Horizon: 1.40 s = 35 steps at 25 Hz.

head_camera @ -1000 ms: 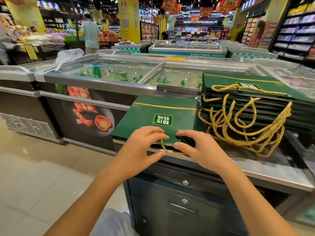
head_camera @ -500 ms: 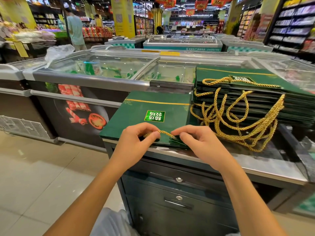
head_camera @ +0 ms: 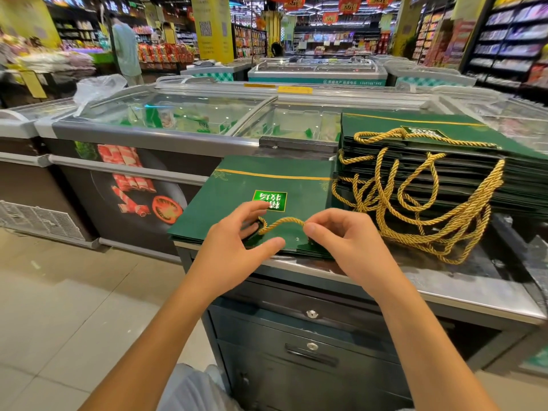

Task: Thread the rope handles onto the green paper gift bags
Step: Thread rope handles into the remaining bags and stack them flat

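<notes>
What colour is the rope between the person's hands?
Gold, a twisted cord; the rope shows clearly in the head view, over the green bag.

Glass-topped chest freezers stand beyond a dark metal desk with locked drawers; a shopper browses shelves.

Gold rope arched between left hand and right hand (each pinching an end) over flat green bag; roped bag stack at right.
</notes>
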{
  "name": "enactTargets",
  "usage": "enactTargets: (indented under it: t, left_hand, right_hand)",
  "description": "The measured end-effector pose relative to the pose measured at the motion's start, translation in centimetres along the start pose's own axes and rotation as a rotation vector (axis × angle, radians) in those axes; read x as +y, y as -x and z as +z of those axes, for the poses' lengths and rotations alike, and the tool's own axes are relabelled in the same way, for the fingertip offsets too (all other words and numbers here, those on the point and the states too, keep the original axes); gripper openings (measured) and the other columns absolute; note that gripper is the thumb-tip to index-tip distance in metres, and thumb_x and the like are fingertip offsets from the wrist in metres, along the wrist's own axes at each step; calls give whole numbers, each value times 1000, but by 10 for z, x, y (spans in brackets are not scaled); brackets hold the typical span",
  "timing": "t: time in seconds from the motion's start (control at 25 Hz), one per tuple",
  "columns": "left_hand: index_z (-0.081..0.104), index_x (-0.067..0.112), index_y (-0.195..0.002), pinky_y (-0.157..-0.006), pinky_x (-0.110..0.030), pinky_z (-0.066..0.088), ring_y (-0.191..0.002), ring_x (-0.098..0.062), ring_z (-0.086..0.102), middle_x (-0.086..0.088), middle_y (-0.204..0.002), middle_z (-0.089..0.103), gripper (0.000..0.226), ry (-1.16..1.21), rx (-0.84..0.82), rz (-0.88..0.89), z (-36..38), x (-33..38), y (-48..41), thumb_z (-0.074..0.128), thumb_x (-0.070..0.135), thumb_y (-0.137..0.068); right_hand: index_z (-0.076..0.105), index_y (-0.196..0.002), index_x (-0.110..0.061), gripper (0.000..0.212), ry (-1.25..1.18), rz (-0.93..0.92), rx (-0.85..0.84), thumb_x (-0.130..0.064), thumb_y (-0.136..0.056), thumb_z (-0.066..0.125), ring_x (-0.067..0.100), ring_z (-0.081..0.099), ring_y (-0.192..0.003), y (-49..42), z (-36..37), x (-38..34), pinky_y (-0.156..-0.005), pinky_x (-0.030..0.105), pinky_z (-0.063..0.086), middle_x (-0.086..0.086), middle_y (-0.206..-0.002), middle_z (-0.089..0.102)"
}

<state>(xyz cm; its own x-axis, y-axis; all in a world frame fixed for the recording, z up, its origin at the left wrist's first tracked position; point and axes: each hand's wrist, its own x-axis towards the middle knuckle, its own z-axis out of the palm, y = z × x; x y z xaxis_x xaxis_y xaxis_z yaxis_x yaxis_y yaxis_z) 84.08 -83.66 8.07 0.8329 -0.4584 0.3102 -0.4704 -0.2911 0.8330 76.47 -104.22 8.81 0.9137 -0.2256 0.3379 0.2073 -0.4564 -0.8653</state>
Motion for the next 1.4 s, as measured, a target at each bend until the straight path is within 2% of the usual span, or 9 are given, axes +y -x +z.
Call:
enactTargets:
  t: [0.12, 0.2, 0.28, 0.4, 0.64, 0.92, 1.16, 1.32, 1.4]
  left_hand:
    - [65, 34, -129, -99, -16, 48, -111, 5, 61, 23, -115, 67, 51, -225, -9, 33, 2, 4, 0, 81, 37, -81]
    - [72, 28, -117, -92, -22, 53, -99, -1, 64, 18, -105, 70, 38, -329, 57, 99, 7, 6, 0, 80, 39, -82]
    - [74, 25, -111, -89, -32, 54, -95, -6, 65, 13, -103, 72, 34, -352, 72, 119, 9, 5, 0, 79, 41, -82]
    - [74, 25, -110, -85, -37, 53, -92, -7, 65, 12, -100, 72, 30, -377, 66, 151, 9, -1, -1, 74, 44, -86]
    - [72, 23, -96, -71, -36, 50, -77, -8, 60, 9, -85, 67, 24, -480, 96, 280, 16, -7, -2, 62, 45, -95]
    - [68, 23, -90, -67, -40, 50, -79, -11, 59, 8, -82, 66, 46, -565, 109, 329, 17, -13, -7, 42, 60, -95]
    - [69, 22, -91, -68, -43, 52, -79, -13, 63, 7, -84, 68, 56, -585, 107, 330, 16, -10, -11, 34, 66, -92]
    - [71, 22, -89, -68, -43, 52, -75, -16, 64, 8, -80, 70, 49, -560, 99, 312, 15, -5, -13, 43, 62, -92]
    - [71, 20, -87, -67, -42, 50, -71, -19, 62, 5, -76, 69, 52, -566, 100, 298, 14, -3, -15, 43, 63, -94]
  right_hand:
    - [78, -91, -16, 6, -29, 32, 62, -20, -93, 73, 15, 72, -78, -3, 4, 1, -80, 35, 60, -1, -80, 76]
    - [79, -89, -15, 6, -34, 38, 94, -19, -92, 74, 14, 74, -77, -5, 7, 3, -79, 37, 62, -1, -79, 77]
    - [79, -89, -16, 5, -27, 40, 123, -19, -90, 76, 12, 74, -77, -6, 8, 3, -78, 37, 62, -3, -78, 77]
    - [80, -90, -18, 3, 13, 47, 146, -20, -88, 78, 8, 74, -76, -7, 11, 5, -76, 32, 62, -6, -78, 77]
    - [81, -86, -21, 2, 94, -3, 181, -20, -87, 79, 8, 71, -70, -9, 16, 8, -71, 33, 61, -9, -72, 75]
    - [81, -85, -19, 4, 141, -33, 230, -21, -86, 79, 6, 71, -70, -12, 21, 9, -74, 37, 61, -9, -71, 75]
    - [82, -88, -20, 5, 206, -53, 214, -24, -88, 78, -1, 68, -71, -10, 23, 9, -67, 15, 54, -14, -75, 74]
    - [82, -99, -22, 13, 239, -97, 99, -26, -95, 70, 2, 68, -83, -7, 18, 9, -79, 27, 57, -15, -87, 75]
    - [80, -104, -25, 16, 263, -123, 48, -24, -97, 65, 0, 65, -89, -3, 14, 8, -81, 25, 54, -17, -97, 73]
